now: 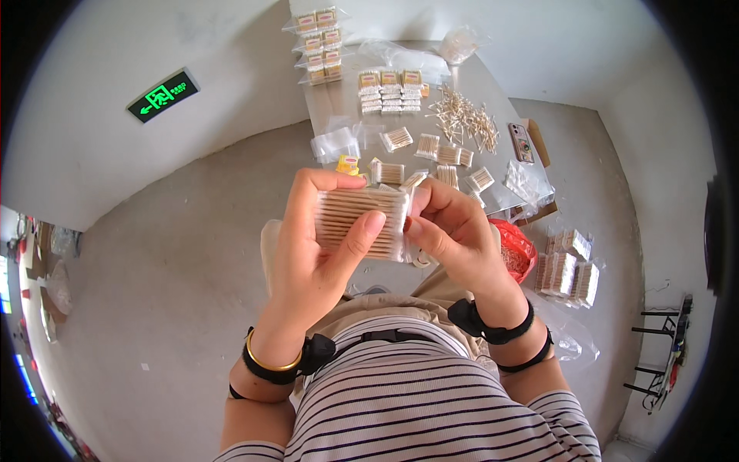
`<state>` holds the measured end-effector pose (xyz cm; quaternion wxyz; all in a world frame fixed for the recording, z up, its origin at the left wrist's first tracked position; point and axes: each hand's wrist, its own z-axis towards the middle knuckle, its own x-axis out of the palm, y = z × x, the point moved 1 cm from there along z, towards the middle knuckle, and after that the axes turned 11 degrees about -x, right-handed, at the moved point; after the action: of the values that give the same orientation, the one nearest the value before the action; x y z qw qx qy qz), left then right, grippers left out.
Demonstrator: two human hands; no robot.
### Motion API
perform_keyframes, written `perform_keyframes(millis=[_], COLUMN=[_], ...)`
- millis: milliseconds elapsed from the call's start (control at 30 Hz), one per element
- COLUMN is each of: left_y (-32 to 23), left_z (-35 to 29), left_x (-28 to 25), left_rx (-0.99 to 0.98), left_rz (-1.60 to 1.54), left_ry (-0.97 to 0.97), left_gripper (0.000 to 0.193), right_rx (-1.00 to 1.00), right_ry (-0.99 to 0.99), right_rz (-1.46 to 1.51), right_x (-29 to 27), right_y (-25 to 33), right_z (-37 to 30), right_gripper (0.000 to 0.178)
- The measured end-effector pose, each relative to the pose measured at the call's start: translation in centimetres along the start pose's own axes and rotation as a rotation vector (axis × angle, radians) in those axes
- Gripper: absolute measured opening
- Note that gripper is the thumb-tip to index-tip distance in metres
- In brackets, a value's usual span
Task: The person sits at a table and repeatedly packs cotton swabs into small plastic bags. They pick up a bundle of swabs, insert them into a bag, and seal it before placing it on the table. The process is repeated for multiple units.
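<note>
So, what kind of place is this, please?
Probably a small hand-packing workroom: bare concrete floor, a table with loose swabs and filled boxes, and both hands closing a swab pack.

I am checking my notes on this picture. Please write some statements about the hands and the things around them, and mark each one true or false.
1. Both hands hold one clear packet of wooden cotton swabs. True: the left hand grips it from its left side and the right hand holds its right end.
2. The table is bare. False: swab bundles, filled packets and a loose pile of swabs lie on it.
3. A phone lies near the table's right edge. True.
4. The red bag hangs on the wall. False: it sits low, beside the right forearm.
5. Both wrists wear black bands. True.
</note>
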<state>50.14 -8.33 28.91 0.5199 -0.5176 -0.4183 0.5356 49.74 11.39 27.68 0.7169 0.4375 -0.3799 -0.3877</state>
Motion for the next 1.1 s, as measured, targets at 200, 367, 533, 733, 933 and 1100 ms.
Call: perform_keyframes(millis=[200,367,533,733,933,1100], left_y=[0.4,1.2,1.9,1.8,2.1,1.4], left_z=[0.0,-0.2,-0.6,-1.0,-1.2,-0.9], left_x=[1.0,1.7,2.2,1.5,0.5,0.1], left_rx=[0.082,0.125,0.058,0.037,-0.068,0.230], left_rz=[-0.037,-0.030,-0.210,-0.307,-0.375,0.010], left_ry=[-0.122,-0.116,-0.067,-0.069,0.011,-0.164], left_gripper=[0.028,0.036,0.045,0.056,0.029,0.017], right_rx=[-0.041,-0.213,-0.184,-0.177,-0.340,-0.325], right_ry=[-0.180,-0.277,-0.363,-0.407,-0.359,-0.353], right_rz=[0.110,-0.383,-0.251,-0.112,0.011,0.181], right_x=[1.6,2.5,3.4,4.1,2.3,2.0], right_y=[-1.5,-2.6,-2.9,-2.8,-5.2,-7.4], right_z=[-0.2,0.1,0.7,0.4,-0.1,0.1], right_gripper=[0.018,0.026,0.029,0.027,0.030,0.024])
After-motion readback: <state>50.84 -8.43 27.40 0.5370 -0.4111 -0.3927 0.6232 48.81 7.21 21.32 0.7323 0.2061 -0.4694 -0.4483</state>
